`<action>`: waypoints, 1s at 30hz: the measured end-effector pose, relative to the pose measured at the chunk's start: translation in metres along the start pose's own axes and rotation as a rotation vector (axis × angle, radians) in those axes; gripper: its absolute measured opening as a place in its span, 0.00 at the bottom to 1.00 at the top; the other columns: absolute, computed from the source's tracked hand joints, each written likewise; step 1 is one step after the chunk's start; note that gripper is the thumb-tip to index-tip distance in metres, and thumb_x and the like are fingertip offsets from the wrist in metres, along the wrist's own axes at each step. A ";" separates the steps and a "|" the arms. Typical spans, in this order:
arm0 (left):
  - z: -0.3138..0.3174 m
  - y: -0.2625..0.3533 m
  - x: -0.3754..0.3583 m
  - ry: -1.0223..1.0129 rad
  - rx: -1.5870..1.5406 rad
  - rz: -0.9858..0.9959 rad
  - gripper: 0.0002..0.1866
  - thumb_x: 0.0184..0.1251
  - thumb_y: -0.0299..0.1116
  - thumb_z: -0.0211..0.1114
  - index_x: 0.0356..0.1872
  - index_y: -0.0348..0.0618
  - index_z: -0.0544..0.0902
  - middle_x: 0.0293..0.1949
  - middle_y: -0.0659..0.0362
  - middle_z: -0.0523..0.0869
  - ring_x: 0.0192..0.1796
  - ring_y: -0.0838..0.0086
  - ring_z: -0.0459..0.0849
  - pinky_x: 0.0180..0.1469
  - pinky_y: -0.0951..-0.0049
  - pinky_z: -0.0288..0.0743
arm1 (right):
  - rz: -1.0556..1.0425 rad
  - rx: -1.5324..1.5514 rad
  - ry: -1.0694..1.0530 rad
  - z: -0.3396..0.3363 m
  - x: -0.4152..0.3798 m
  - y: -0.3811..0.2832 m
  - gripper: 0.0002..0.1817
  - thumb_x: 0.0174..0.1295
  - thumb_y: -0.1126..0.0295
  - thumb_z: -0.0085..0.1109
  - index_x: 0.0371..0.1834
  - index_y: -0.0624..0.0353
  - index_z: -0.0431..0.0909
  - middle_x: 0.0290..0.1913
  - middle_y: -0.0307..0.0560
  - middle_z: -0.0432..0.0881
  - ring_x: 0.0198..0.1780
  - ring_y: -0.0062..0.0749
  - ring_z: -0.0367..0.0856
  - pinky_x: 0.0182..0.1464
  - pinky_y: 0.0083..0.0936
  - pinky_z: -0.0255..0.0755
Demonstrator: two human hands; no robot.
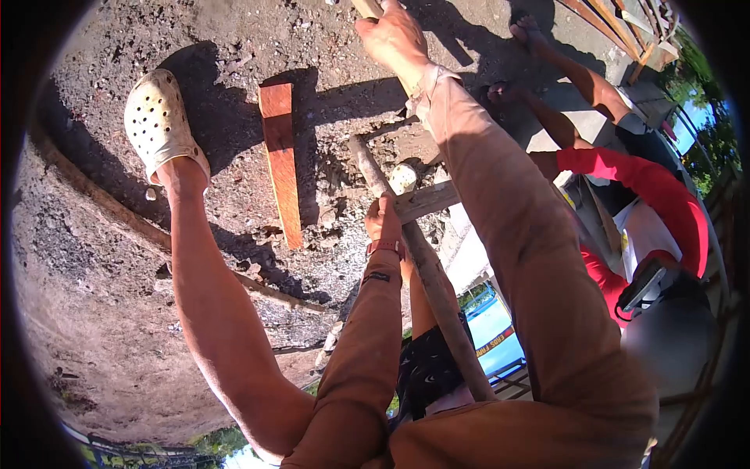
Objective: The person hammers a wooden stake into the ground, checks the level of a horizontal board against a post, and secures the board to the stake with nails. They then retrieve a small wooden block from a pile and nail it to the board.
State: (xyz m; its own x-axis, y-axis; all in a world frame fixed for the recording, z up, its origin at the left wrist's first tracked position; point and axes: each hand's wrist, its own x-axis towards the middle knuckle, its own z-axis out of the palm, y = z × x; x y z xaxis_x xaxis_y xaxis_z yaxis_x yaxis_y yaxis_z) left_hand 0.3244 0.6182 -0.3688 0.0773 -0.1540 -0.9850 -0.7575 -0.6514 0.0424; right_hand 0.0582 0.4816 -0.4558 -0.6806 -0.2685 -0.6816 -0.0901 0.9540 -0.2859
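My left hand (383, 220), with a band on the wrist, is closed around a rough wooden pole (434, 285) where a squared piece of timber (431, 201) crosses it. The pole slants from the ground down toward my body. At the top edge of the view, my right hand (393, 37) is wrapped round a pale wooden handle (367, 7); its far end is out of view. A reddish tapered wood piece (281, 168) lies on the ground to the left of both hands.
My foot in a whitish clog (160, 113) stands at the left, and another clog (402, 178) shows beside the pole. A person in red sleeves (625, 168) is close on the right. Wooden planks (605, 23) lie at top right. A long curved branch (101, 195) crosses the rough ground.
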 end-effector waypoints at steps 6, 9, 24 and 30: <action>-0.008 0.012 -0.004 -0.032 0.064 -0.020 0.28 0.59 0.55 0.51 0.32 0.35 0.82 0.26 0.44 0.81 0.30 0.55 0.78 0.36 0.62 0.70 | 0.156 0.697 -0.234 -0.088 -0.116 -0.011 0.17 0.56 0.66 0.57 0.43 0.63 0.65 0.20 0.43 0.73 0.19 0.20 0.72 0.21 0.21 0.68; -0.009 0.018 -0.002 -0.032 0.075 0.018 0.29 0.58 0.56 0.51 0.33 0.35 0.82 0.27 0.43 0.81 0.31 0.55 0.79 0.37 0.62 0.70 | 0.185 0.384 -0.232 -0.121 -0.163 -0.001 0.14 0.57 0.67 0.55 0.41 0.63 0.66 0.17 0.38 0.70 0.16 0.19 0.69 0.19 0.19 0.65; 0.000 -0.014 0.009 -0.041 0.020 -0.011 0.31 0.57 0.59 0.55 0.38 0.35 0.82 0.31 0.43 0.83 0.35 0.55 0.82 0.40 0.62 0.73 | 0.504 0.287 -0.604 -0.150 -0.252 0.028 0.32 0.62 0.68 0.46 0.70 0.56 0.48 0.19 0.42 0.73 0.17 0.21 0.72 0.19 0.20 0.68; -0.001 -0.007 0.004 -0.044 -0.031 0.004 0.31 0.57 0.59 0.55 0.38 0.34 0.82 0.30 0.44 0.83 0.34 0.56 0.82 0.39 0.63 0.72 | 0.612 0.203 -0.732 -0.141 -0.262 0.036 0.33 0.63 0.68 0.46 0.70 0.53 0.46 0.21 0.45 0.74 0.18 0.22 0.74 0.19 0.21 0.70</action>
State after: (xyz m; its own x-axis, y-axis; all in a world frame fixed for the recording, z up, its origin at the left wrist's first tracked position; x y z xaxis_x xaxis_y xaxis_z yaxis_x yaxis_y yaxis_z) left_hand 0.3305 0.6216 -0.3726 0.0450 -0.1243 -0.9912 -0.7374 -0.6735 0.0510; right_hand 0.1302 0.6049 -0.1926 0.0586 0.1845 -0.9811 0.3024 0.9333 0.1935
